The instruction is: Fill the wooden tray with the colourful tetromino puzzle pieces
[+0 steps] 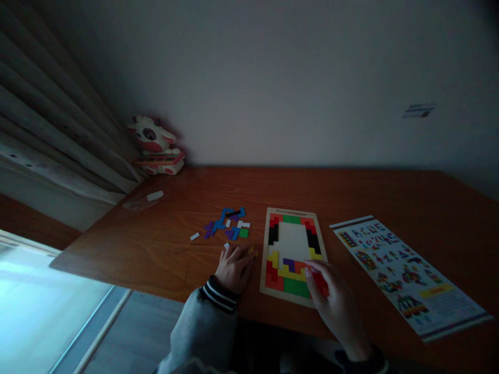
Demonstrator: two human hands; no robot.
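There are two hands: one left hand [233, 269] and one right hand [338, 298]. One table [358, 192] bears one puzzle board [292, 239], one printed sheet [403, 275] at right, one toy cow [156, 143] at far left and one white tag [155, 196] nearer. Left of the board, one green piece [244, 233], one black piece [234, 213] and about five white pieces [195, 236] show; blue pieces [219, 225] and purple pieces [209, 228] crowd too closely to count.

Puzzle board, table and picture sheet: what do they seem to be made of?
Puzzle board: probably wood, matte, judging by its pale tan rim. Table: wood or wood-look veneer, with brown, streaky grain and a faint sheen. Picture sheet: likely paper, thin, flat and printed; coating unclear.
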